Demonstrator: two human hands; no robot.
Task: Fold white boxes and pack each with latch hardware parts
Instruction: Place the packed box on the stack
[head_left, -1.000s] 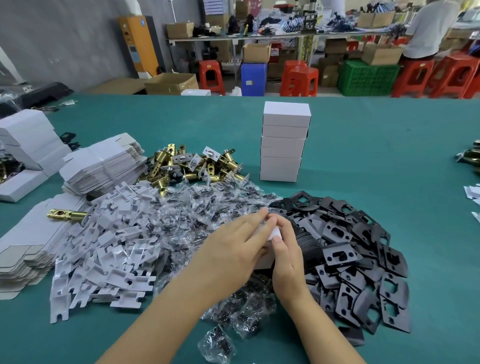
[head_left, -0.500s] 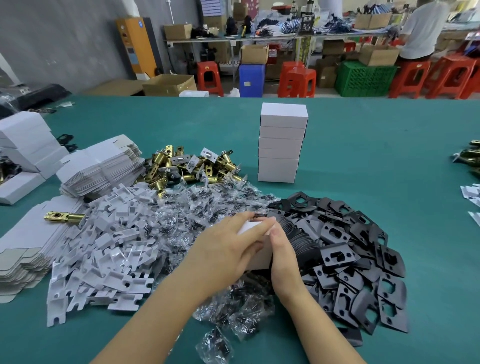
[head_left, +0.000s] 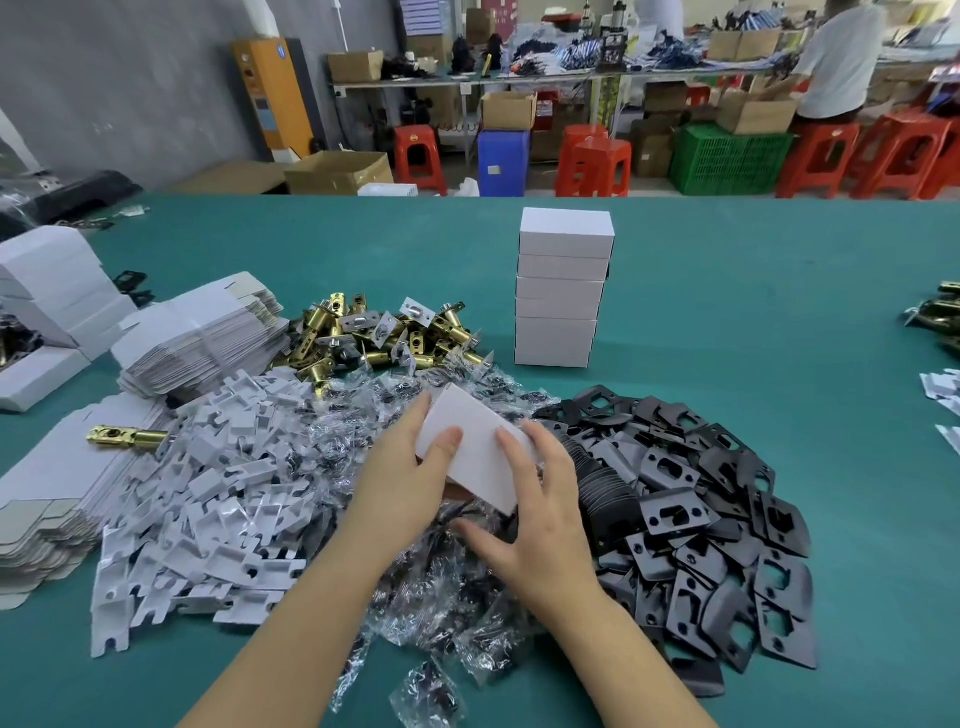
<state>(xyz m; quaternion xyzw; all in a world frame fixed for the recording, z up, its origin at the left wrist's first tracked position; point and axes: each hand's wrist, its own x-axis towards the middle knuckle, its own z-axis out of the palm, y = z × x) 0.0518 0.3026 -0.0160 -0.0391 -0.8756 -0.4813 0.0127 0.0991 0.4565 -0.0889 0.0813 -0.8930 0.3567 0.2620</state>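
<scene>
Head view: the box (head_left: 475, 447) now shows its broad white face, closed and tilted, above the heap of clear bags (head_left: 363, 431); a second ago both hands hid most of it, fingertips pinching at its top edge. The left hand (head_left: 410, 483) now grips the box's left end, thumb curled onto the upper face. The right hand (head_left: 540, 512) has drawn back: its fingers are spread and fairly straight, fingertips touching the box's right edge, thumb stretched out low over the bags. The stack of five boxes (head_left: 561, 291) stands unchanged on the green table (head_left: 753, 322), beyond the black plates (head_left: 701, 519). Brass latches (head_left: 374, 338), white inserts (head_left: 208, 499) and flat blanks (head_left: 197, 338) lie as before. No writing on any box can be read; the markings on the far orange cabinet (head_left: 270, 98) are too blurred.
</scene>
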